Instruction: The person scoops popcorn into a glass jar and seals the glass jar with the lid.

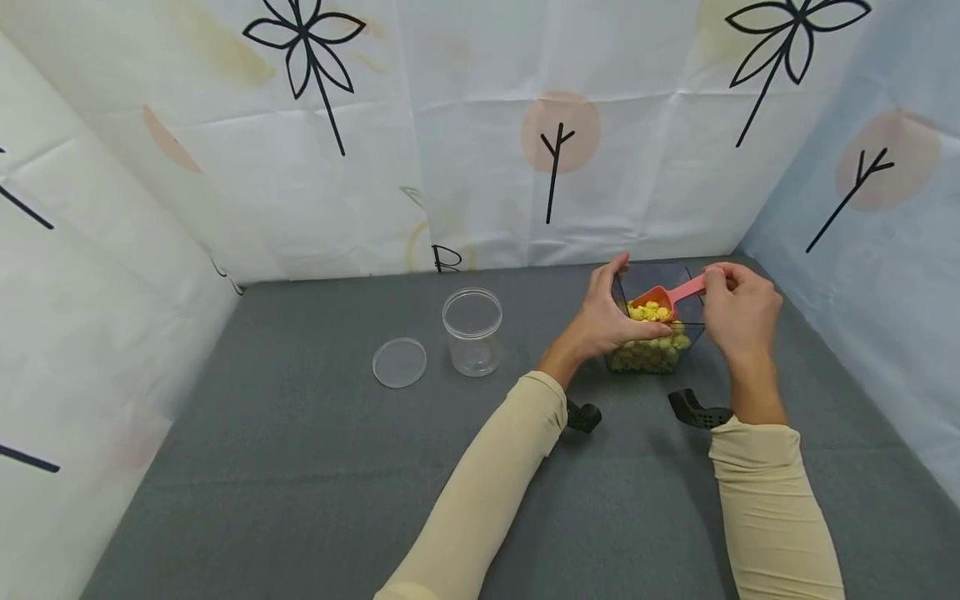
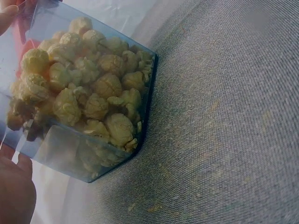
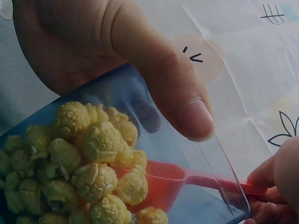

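In the head view, the left hand (image 1: 600, 317) grips a transparent, bluish, square-sided plastic container (image 1: 651, 276), fingers along its left wall, thumb across the near side. The right hand (image 1: 742, 312) pinches the handle of a coral-pink plastic scoop (image 1: 683, 291), its bowl among yellow, rounded popcorn (image 1: 647, 358) left of those fingers. Left of the left fingers, a clear cylindrical jar (image 1: 474, 343) stands beside a clear round disc (image 1: 400, 363) on the grey cloth-covered counter (image 1: 300, 483).

The left wrist view shows popcorn filling the container's lower part.

In the right wrist view, the scoop's bowl shows through the wall, below the left thumb.
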`<action>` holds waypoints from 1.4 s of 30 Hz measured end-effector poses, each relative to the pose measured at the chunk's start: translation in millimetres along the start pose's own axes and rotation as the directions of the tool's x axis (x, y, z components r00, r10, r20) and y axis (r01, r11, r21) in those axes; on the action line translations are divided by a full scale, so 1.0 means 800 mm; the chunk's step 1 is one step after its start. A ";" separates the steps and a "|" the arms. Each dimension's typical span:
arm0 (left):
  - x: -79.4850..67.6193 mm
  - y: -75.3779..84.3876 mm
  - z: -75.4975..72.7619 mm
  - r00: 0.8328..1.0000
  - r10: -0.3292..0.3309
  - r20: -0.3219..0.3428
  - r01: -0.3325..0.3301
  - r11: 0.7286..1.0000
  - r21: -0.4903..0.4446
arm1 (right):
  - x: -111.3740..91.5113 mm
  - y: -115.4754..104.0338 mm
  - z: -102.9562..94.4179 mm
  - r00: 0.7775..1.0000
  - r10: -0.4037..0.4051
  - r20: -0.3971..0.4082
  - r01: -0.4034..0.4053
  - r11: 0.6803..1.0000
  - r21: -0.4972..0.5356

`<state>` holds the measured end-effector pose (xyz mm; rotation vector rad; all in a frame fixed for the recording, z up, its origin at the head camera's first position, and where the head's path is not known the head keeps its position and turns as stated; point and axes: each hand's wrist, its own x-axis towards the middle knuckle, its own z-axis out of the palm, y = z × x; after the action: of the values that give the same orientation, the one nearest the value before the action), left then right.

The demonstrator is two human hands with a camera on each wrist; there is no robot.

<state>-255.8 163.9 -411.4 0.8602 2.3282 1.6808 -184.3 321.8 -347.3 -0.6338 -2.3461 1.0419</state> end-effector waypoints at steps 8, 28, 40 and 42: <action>-0.001 0.003 -0.003 1.000 -0.007 -0.004 0.007 1.000 0.000 | 0.001 -0.001 0.004 0.999 0.017 -0.043 -0.015 0.999 0.038; 0.000 0.001 0.001 1.000 -0.008 -0.008 0.008 1.000 -0.014 | 0.005 0.000 0.000 0.989 0.143 0.035 -0.147 0.983 0.114; 0.001 -0.001 0.001 1.000 -0.004 -0.006 0.004 1.000 -0.022 | 0.014 0.007 -0.003 0.963 0.267 0.037 -0.267 0.927 0.263; 0.002 -0.002 0.002 1.000 -0.007 -0.006 0.007 1.000 -0.020 | 0.015 0.009 -0.004 0.961 0.275 0.037 -0.273 0.915 0.298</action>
<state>-256.8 165.3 -412.8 0.8434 2.3116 1.7038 -190.1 335.0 -348.1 -0.8592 -2.0693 1.4843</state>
